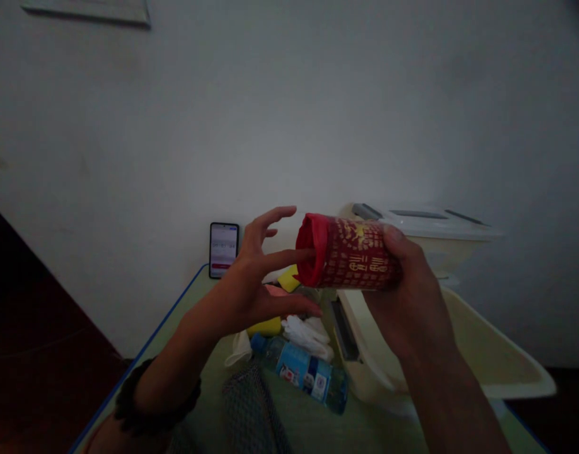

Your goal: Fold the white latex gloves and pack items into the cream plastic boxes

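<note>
My right hand (407,284) is wrapped round a red cylindrical container (360,255) printed with gold characters, holding it on its side above the table. Its mouth faces left and has a red, cloth-like rim. My left hand (256,271) is spread open at that mouth, with one finger reaching into it and the thumb below. The inside of the container is mostly hidden. Beneath my hands lie a plastic bottle (303,372) with a blue label and cap, white gloves (308,334) and a yellow item (265,326).
An open cream plastic bin (497,343) stands at the right of the green table (204,410). Behind it is another bin with a white lid (431,221). A phone (224,249) leans against the wall. Dark patterned fabric (251,410) lies at the front.
</note>
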{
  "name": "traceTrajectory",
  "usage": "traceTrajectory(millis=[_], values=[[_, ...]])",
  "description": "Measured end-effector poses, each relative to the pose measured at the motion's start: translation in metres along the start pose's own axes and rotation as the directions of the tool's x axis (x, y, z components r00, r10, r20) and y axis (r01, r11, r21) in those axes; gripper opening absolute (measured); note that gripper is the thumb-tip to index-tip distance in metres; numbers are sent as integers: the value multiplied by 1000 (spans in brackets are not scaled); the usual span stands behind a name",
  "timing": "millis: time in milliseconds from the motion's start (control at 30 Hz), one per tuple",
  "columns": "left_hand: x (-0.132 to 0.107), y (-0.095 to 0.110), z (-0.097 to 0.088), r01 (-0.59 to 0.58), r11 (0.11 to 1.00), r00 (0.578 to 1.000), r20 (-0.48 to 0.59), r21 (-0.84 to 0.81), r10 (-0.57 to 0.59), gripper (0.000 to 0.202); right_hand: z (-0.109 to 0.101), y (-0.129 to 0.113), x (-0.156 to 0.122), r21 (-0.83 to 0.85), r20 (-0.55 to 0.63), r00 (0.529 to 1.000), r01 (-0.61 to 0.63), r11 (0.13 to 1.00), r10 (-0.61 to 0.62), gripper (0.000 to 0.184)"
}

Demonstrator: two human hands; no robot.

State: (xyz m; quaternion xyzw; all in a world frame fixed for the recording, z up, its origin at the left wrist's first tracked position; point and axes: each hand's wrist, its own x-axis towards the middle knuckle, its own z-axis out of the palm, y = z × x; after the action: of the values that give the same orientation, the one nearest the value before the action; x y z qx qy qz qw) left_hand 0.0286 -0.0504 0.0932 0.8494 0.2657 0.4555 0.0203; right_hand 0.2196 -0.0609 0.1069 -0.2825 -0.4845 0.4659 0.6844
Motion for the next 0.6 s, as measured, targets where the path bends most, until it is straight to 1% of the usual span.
traceTrajectory(millis=[67, 133, 167, 200, 267, 300, 333, 400, 467, 533, 600], values=[[-1, -4, -1, 36, 992, 999, 18, -118, -34, 52, -1, 3, -1, -40, -29, 999, 14, 999, -15, 22], [0, -6, -1, 75, 971, 997, 32, -227, -69, 49, -1, 6, -4, -89, -30, 999, 42, 995, -45, 27], [0, -7, 0, 101, 956, 995, 36, -277, -94, 48, 0, 8, -7, -115, -11, 998, 63, 991, -65, 32], [1, -8, 1, 143, 932, 990, 46, -332, -135, 47, 1, 10, -10, -148, 29, 997, 81, 986, -77, 41], [1, -11, 5, 270, 838, 962, 89, -474, -259, 48, 4, 13, -17, -237, 147, 986, 114, 965, -80, 65], [0, -13, 7, 345, 767, 935, 123, -541, -334, 48, 7, 14, -20, -295, 216, 974, 137, 946, -74, 74], [0, -17, 9, 416, 683, 900, 163, -601, -405, 49, 9, 15, -23, -355, 278, 958, 172, 919, -72, 78], [-3, -25, 11, 468, 583, 853, 168, -664, -493, 47, 12, 16, -26, -457, 369, 923, 282, 843, -109, 77], [-5, -33, 10, 465, 538, 840, 159, -703, -518, 41, 13, 15, -27, -516, 417, 895, 375, 770, -156, 73], [-7, -37, 8, 443, 514, 844, 149, -735, -515, 37, 10, 13, -25, -535, 444, 887, 379, 755, -131, 70], [-6, -38, 7, 421, 488, 850, 145, -764, -506, 35, 5, 10, -23, -539, 474, 879, 341, 770, -58, 69]])
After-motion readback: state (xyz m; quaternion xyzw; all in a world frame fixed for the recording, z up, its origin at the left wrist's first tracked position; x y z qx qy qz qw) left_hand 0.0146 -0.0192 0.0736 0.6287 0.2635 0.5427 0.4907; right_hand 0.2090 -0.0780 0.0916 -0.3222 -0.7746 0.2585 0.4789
